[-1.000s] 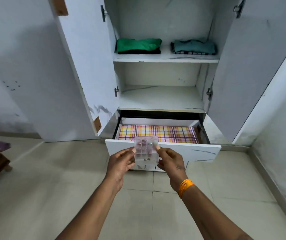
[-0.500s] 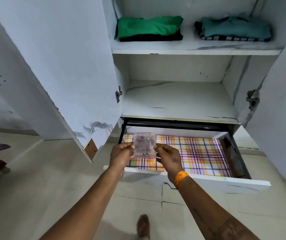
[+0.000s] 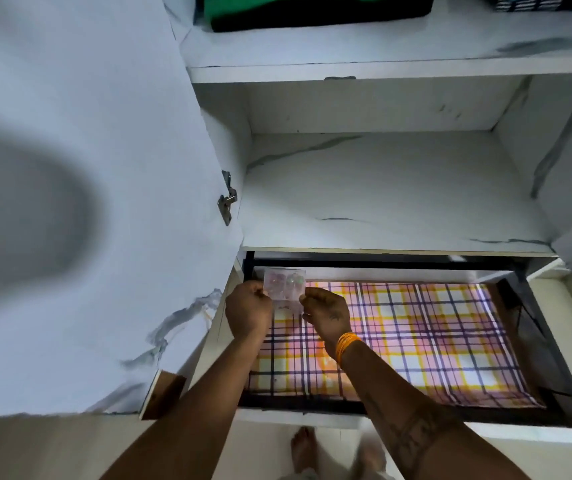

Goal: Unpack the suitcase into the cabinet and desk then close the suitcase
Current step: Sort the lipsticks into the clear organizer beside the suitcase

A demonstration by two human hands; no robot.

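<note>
You are pinching the clear compartment box (image 3: 284, 289) between your left hand (image 3: 248, 311) and right hand (image 3: 327, 311), long axis pointing away, over the drawer (image 3: 554, 358) lining's far-left corner directly below.

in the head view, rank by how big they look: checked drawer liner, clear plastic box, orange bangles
1. checked drawer liner
2. clear plastic box
3. orange bangles

The bangles sit nearer the camera, yet look smallest.
</note>
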